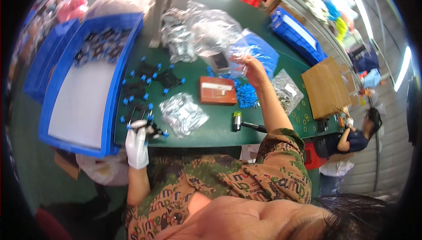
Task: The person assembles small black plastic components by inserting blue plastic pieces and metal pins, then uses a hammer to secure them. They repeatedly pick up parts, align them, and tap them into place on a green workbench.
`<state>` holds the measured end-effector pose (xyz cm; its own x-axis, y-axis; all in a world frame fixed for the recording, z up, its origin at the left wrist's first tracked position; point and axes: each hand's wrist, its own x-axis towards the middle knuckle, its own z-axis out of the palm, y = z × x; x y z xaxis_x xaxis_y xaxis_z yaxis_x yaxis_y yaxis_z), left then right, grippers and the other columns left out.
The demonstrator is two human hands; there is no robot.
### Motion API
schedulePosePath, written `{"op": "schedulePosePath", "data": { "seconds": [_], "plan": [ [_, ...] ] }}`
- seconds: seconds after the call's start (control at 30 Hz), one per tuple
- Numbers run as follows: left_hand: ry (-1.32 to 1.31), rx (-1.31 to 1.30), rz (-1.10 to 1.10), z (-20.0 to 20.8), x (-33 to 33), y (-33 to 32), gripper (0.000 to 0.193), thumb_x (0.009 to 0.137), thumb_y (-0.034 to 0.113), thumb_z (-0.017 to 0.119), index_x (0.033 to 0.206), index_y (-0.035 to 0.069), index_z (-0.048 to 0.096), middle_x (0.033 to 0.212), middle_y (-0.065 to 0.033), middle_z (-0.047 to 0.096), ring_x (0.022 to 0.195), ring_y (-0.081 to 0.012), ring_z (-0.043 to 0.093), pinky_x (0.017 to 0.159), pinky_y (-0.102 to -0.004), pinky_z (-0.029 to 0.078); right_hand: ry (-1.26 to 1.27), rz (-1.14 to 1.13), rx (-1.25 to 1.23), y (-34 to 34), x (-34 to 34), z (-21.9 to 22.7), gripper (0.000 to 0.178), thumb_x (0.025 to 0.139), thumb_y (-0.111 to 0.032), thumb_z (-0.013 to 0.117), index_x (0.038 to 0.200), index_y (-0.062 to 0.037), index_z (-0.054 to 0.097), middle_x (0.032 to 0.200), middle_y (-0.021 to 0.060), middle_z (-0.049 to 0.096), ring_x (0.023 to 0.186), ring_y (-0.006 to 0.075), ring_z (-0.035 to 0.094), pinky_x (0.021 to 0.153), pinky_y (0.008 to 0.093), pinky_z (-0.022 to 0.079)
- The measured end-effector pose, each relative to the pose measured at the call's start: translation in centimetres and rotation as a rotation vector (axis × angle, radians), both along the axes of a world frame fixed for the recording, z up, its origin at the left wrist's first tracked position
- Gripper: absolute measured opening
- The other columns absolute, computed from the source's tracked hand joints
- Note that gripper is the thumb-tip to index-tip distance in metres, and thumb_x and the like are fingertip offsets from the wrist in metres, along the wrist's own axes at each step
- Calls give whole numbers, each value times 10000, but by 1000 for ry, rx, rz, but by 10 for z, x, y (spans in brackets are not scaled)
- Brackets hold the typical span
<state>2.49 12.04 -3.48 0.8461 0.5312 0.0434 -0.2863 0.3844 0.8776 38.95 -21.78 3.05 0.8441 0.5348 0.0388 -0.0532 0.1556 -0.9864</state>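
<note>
My left hand (137,147), in a white glove, has its fingers closed on a black part with blue ends (154,130) at the table's front edge. Several similar black parts (134,90) lie just beyond it. My bare right hand (253,71) is stretched far forward and pinches a transparent plastic bag (238,55). Behind that bag are a blue plastic bag (262,51) and a heap of transparent bags (215,29). A bag of silvery packets (182,115) rests between my hands. Small blue pieces (247,96) are piled beside a reddish-brown box (217,90), left of my right forearm.
At left stands a blue tray (77,104) lined with white, black parts at its far end. A metal post (159,11) rises behind. A marker (253,127), small bottle (237,121) and cardboard box (325,88) are on the right. Another person (354,137) works farther right.
</note>
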Motion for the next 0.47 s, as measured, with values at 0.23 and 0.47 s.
{"op": "schedulePosePath", "data": {
  "seconds": [0.23,0.47],
  "plan": [
    [102,13,52,2,-18,3,288,1067,74,542,1347,7,556,1005,-66,647,887,-147,648,791,-321,583,40,472,-52,121,-91,42,414,964,-264,624,1235,41,693,1373,175,664,1249,261,620,1038,412,493],
    [43,50,165,33,-58,25,330,1093,167,484,1390,23,498,994,-128,659,859,-200,666,776,-346,577,191,866,35,223,-132,34,507,982,-385,652,1295,13,686,1333,161,689,1250,248,626,1024,418,503]
  ]
}}
